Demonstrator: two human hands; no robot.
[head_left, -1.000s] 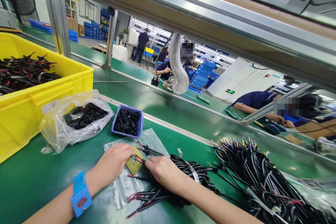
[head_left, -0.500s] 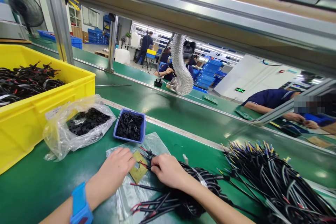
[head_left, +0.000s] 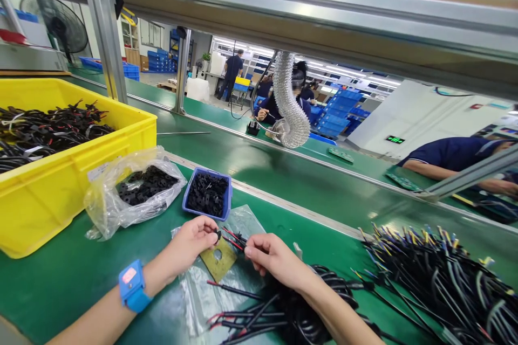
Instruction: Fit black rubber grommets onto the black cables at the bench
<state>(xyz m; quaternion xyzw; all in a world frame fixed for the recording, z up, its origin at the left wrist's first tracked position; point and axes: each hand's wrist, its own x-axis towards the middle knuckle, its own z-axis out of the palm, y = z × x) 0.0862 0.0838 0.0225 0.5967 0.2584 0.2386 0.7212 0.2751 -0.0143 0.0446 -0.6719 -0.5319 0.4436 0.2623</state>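
One left hand (head_left: 196, 238), with one blue wristband (head_left: 133, 285), and one right hand (head_left: 275, 259); between them, one holed square plate (head_left: 210, 265). Beyond the left hand, one small blue bin (head_left: 229, 200); farther left, one clear plastic bag (head_left: 106, 202), one yellow crate (head_left: 68, 188). Right of the right hand, one cable heap (head_left: 439, 277); farther beyond, two circuit boards (head_left: 340, 154).

I can read no words or numbers from here. Right of the clear ribbed hose (head_left: 289, 105), 1 green sign (head_left: 395, 139) with white marks glows on the pale wall (head_left: 408, 113). Left of the hose, the yellow bin (head_left: 40, 199) bears a pale label (head_left: 96, 172), too blurred to make out.
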